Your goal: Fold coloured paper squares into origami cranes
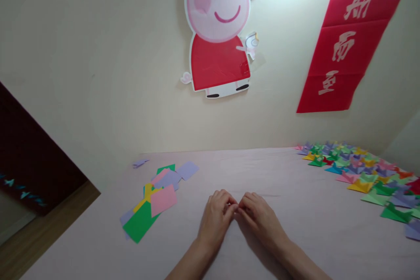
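At the front middle of the pale cloth-covered surface (pixel 183 253), my left hand (pixel 217 212) and my right hand (pixel 259 214) meet at the fingertips. Both are closed in a pinch, thumbs against fingers. Whatever lies between the fingertips is hidden or too small to make out. To the left of my left hand lies a loose pile of coloured paper sheets, with a pink sheet (pixel 163 201) on top, a green sheet (pixel 141 222) nearest me and a purple sheet (pixel 188 170) at its far end.
Rows of folded paper figures (pixel 365 175) in many colours stand along the right side. A small purple paper piece (pixel 141 163) lies at the far left. Behind rises a wall with a cartoon pig cutout (pixel 219 61) and a red banner (pixel 348 48). The surface's left edge drops toward a wooden floor (pixel 65 210).
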`<state>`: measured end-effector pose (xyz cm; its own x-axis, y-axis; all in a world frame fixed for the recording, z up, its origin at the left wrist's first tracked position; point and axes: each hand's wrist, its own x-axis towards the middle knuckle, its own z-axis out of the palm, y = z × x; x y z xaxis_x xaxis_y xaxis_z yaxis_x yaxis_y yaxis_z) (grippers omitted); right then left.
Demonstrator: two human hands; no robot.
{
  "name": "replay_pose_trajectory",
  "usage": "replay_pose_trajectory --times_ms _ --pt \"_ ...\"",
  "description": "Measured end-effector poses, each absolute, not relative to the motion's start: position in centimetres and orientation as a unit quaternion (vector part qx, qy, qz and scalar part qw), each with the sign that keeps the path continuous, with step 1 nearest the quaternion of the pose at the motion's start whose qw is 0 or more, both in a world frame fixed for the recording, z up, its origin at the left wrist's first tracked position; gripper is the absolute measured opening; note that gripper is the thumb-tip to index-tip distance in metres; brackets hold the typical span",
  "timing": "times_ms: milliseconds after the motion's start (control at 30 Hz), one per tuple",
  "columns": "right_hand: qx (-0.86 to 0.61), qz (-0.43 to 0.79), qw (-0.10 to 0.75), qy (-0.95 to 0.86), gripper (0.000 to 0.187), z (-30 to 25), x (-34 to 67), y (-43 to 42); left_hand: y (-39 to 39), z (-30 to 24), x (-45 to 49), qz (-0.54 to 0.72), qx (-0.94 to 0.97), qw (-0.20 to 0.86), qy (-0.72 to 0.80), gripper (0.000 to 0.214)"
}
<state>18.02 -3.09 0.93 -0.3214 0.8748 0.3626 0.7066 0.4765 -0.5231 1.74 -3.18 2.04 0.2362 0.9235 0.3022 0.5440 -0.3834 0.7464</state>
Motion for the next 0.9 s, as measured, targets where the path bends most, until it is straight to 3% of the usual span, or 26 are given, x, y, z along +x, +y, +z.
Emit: replay_pose_trajectory --times_ms 200,567,900 --pt "-0.489 0.211 0.379 -0.757 0.028 1.2 18.0 -3.5 -2.5 1.3 1.9 0.438 0.625 0.444 0.470 0.014" --pt "-0.484 0.312 0.406 -0.710 0.029 1.1 17.6 -3.5 -2.6 1.0 1.8 0.476 0.579 0.484 0.451 0.022" --pt "-0.479 0.399 0.440 -0.646 0.027 1.2 17.6 -3.6 -2.9 0.6 1.6 0.476 0.594 0.482 0.434 0.017"
